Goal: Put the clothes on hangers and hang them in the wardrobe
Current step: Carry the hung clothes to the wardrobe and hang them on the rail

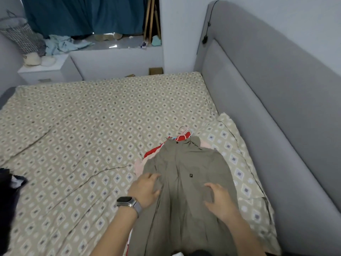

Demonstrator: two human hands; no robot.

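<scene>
A khaki-grey jacket (186, 182) with a small dark chest logo lies spread on top of a pile of clothes on the bed. Under it show a red garment (153, 151) and a pale pink one (139, 166). Light pink and white hanger hooks (184, 133) stick out past the jacket's collar. My left hand (145, 189), with a watch on the wrist, rests on the jacket's left side with spread fingers. My right hand (219, 199) rests on the jacket's right side, fingers loosely bent, gripping nothing. The wardrobe is out of view.
The bed (83, 130) has a patterned beige sheet, with a matching pillow (238, 148) by the grey padded headboard (276, 100). Dark clothes (9, 185) lie at the left edge. A white nightstand (48, 71), a basket (20, 36) and teal curtains (83, 13) stand beyond the bed.
</scene>
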